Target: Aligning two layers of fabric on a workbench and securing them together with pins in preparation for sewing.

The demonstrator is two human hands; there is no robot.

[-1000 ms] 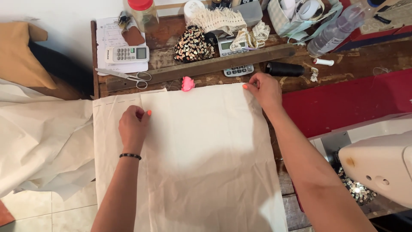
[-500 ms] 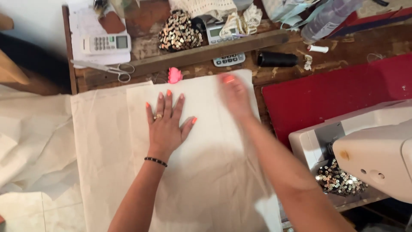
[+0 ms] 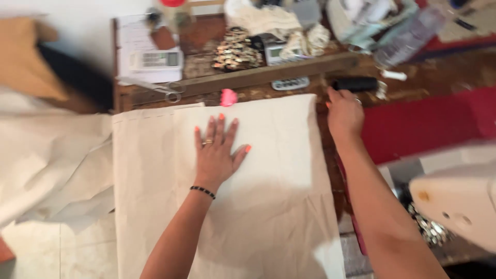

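Directly below me, a large sheet of cream fabric (image 3: 258, 206) covers the middle of the wooden surface (image 3: 413, 82) and runs off the view at six o'clock. More of the same pale cloth (image 3: 46, 165) lies crumpled at nine o'clock, hanging past the surface's edge. A red mat (image 3: 423, 124) lies at three o'clock, and part of a white sewing machine (image 3: 460, 206) shows blurred at four o'clock.

My left hand (image 3: 217, 150) lies flat on the fabric near its centre, palm down, fingers spread wide, a black bead bracelet (image 3: 202, 192) at the wrist. My right hand (image 3: 343, 113) rests at the fabric's upper right corner, at about two o'clock from the left hand, knuckles up and fingers curled downward at the cloth's edge; I cannot tell whether it pinches the cloth or only touches it.

A long wooden ruler (image 3: 243, 80) lies across the surface at twelve o'clock. Just beyond the right hand at one o'clock lies a black cylinder (image 3: 356, 83). A white calculator (image 3: 155, 60) sits at eleven o'clock, with scissors (image 3: 155, 89) below it. A small pink object (image 3: 228, 97) lies just past the fabric's top edge, at twelve o'clock from my left hand.
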